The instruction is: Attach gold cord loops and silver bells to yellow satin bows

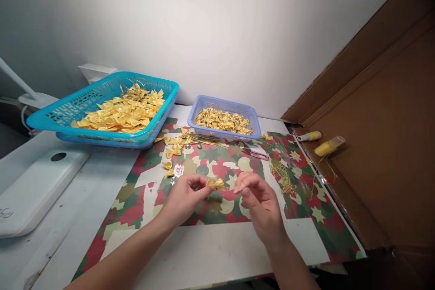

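Note:
Between thumb and fingers, my left hand (181, 199) pinches a small golden ribbon bow (219, 184) above the patterned mat (224, 210). My right hand (263, 208) is a short way to the right of the bow, its thumb and fingertips closed together. Whatever it may hold is too fine to make out. Beyond my left hand, a few more yellow bows (168, 169) lie on the mat, with loose bows (175, 148) and gold stems (207, 139) farther back. Two small silvery pieces (193, 146) rest near the stems.
A turquoise basket (57, 122) heaped with yellow bows stands at the back left. Behind the mat is a smaller blue basket (254, 122) of bows. Pink snips (256, 154), gold threads (287, 183) and yellow thread spools (328, 146) are to the right, beside a cardboard wall (380, 122).

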Tool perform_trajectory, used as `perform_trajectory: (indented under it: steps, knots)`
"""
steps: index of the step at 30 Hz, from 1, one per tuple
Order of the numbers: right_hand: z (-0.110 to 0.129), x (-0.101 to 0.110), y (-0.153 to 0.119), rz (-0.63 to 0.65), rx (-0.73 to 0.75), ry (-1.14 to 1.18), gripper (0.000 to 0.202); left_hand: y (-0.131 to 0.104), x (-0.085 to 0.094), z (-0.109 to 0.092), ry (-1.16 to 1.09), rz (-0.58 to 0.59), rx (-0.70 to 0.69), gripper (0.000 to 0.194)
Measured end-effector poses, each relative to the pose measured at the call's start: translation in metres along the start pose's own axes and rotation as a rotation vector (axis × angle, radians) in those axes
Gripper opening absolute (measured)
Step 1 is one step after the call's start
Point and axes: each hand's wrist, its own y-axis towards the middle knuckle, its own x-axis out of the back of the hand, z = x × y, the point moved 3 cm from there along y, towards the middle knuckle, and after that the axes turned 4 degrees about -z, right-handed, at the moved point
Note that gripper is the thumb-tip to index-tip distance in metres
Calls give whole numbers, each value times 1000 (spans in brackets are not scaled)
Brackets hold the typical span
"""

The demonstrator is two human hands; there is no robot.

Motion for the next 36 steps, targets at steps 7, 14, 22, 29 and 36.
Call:
perform_trajectory:
  steps: [7, 14, 22, 29, 36]
  knots:
    - [12, 5, -5, -18, 56, 133, 13, 2, 2, -3, -78, -27, -19, 25]
    - [13, 4, -15, -28, -44, 373, 12, 1, 1, -7, -237, 71, -52, 26]
    - [17, 12, -34, -40, -189, 452, 13, -1, -3, -2, -338, 99, 24, 24]
    - [15, -11, -46, -11, -228, 653, 12, -1, -3, -1, -346, 6, 28, 26]
    - [-3, -25, -45, 27, -356, 772, 14, -1, -6, 2, -604, 97, 168, 31]
